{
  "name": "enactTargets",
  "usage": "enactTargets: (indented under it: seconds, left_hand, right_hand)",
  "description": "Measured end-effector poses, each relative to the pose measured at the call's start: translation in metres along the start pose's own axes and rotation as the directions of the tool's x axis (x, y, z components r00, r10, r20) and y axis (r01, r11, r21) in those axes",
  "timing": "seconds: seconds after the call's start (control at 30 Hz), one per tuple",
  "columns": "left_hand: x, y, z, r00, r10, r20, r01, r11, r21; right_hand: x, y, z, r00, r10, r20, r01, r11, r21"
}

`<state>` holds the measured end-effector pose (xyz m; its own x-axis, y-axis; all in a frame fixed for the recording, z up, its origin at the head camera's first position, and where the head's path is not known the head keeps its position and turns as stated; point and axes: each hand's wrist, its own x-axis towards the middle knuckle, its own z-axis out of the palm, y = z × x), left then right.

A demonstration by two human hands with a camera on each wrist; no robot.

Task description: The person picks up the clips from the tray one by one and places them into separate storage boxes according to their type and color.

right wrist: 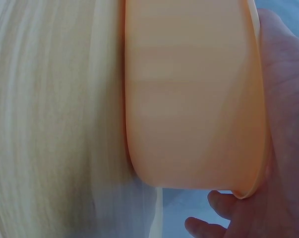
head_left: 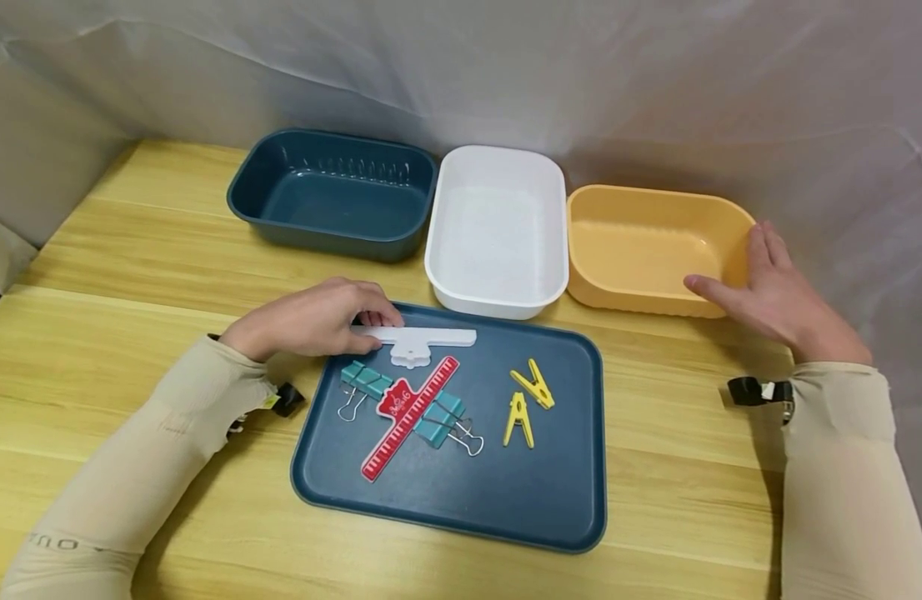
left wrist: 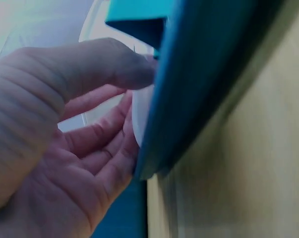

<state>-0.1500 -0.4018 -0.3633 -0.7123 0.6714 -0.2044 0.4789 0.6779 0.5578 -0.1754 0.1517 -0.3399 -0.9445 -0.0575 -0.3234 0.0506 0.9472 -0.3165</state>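
It looks like a screened-off tabletop work booth here, home or lab impossible to say, with grey cloth (head_left: 506, 75) hanging right across the top of the frame, wood-grain table (head_left: 93, 350) spreading below, and plastic tubs (head_left: 498, 242) lined up at upper centre.

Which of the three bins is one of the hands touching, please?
The orange bin, at the row's right end: the right hand touches its rim, while neither hand touches the white bin or dark blue bin.
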Motion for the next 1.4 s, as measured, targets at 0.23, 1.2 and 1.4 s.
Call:
enactTargets:
  seconds: [0.23, 1.2, 1.4]
  left_hand:
    - [0.001, 0.006, 0.001, 1.0, -0.028, -0.007, 0.028, 1.0, 0.006]
    - [-0.003, 0.012, -0.007, 0.995, -0.08, -0.06, 0.079, 0.997, -0.015]
    - [-0.005, 0.013, -0.011, 0.996, -0.058, -0.073, 0.057, 0.998, -0.009]
  right_hand:
    - [0.001, 0.0, 0.0, 1.0, -0.003, 0.0, 0.003, 1.0, -0.002]
    - [0.001, 0.003, 0.0, 1.0, -0.001, 0.009, 0.001, 1.0, -0.002]
    - [0.001, 0.006, 0.001, 1.0, -0.002, 0.005, 0.002, 1.0, 0.008]
